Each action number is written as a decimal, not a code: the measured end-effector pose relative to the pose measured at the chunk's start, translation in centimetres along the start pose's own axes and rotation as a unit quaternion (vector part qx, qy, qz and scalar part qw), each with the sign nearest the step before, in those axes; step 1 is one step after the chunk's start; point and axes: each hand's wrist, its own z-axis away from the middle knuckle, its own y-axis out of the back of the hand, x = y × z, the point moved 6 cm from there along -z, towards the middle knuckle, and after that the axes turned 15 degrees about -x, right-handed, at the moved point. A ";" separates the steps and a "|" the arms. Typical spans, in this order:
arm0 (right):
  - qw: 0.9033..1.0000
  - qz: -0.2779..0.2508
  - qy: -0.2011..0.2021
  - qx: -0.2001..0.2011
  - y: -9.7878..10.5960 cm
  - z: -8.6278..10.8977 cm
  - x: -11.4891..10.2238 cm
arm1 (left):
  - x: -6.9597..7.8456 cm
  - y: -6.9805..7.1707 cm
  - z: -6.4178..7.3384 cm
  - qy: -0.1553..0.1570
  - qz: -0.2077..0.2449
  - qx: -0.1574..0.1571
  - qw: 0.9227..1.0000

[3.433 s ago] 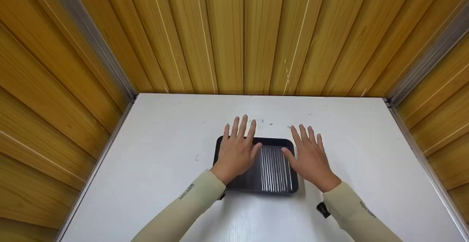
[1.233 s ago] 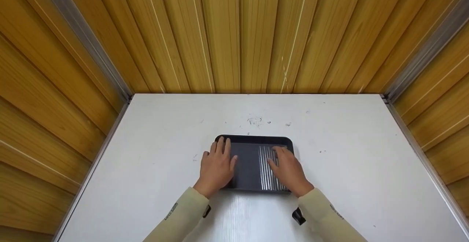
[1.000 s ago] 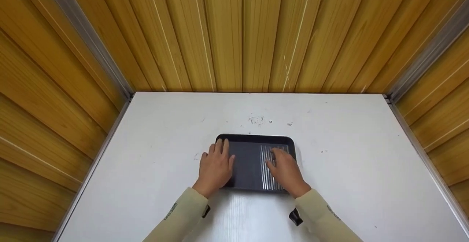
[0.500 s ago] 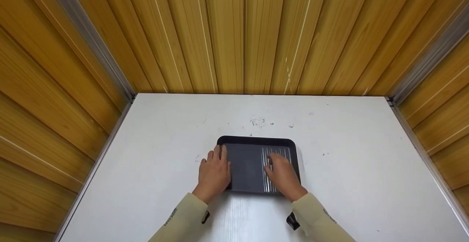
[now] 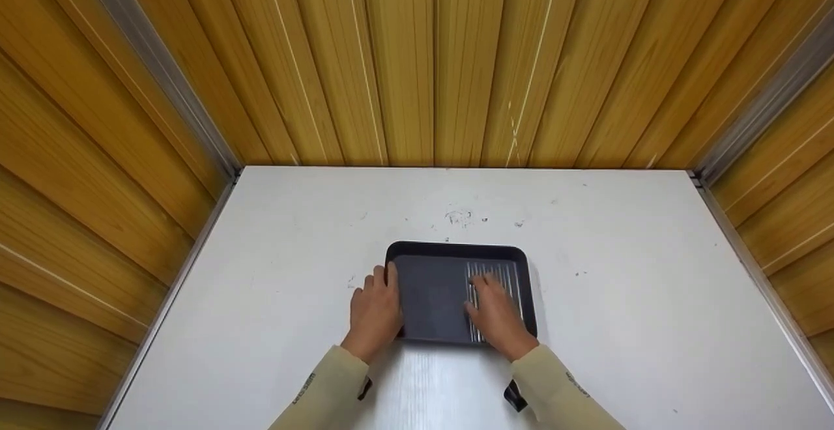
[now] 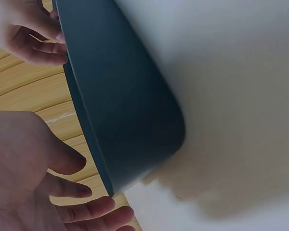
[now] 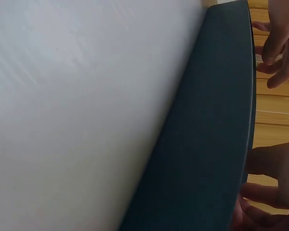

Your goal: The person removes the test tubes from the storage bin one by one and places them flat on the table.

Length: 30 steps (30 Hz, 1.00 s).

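Observation:
A dark rectangular tray (image 5: 430,300) with a raised rim stands on the white table, its right part ribbed and shiny. In the head view my left hand (image 5: 374,316) is at the tray's left side, fingers extended and slightly bent. Over the ribbed part is my right hand (image 5: 498,319), its loosely bent fingers pointing down. The left wrist view shows the tray's outer wall (image 6: 120,106), with the left hand (image 6: 19,173) near its rim. In the right wrist view, the tray wall (image 7: 197,125) partly hides the right hand's fingers (image 7: 260,192). No held object shows.
The white table (image 5: 625,326) carries scattered dark marks (image 5: 458,217) behind the tray. Wood-patterned panels (image 5: 417,65) rise at the back and both sides, with metal strips (image 5: 169,78) at the corners. A dark wrist device (image 5: 515,396) hangs under the right sleeve.
Both hands came down from above the tray, and the left hand moved left to its side. Lately both drew slightly nearer the body, the right also shifting left. The tray stays nearly in place.

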 end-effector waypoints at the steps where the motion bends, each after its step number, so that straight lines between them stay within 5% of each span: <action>1: 1.000 0.002 0.002 -0.001 -0.1 0.0 0.0 | -0.1 -0.1 0.0 0.002 -0.002 -0.004 1.000; 14: 0.999 0.040 0.000 -0.003 -0.9 -0.3 -0.2 | -0.6 -1.3 -0.4 0.012 0.047 -0.047 0.998; 30: 0.994 0.108 0.014 -0.003 -1.7 -0.5 -1.4 | -1.1 -2.1 -0.3 0.011 0.090 -0.028 0.995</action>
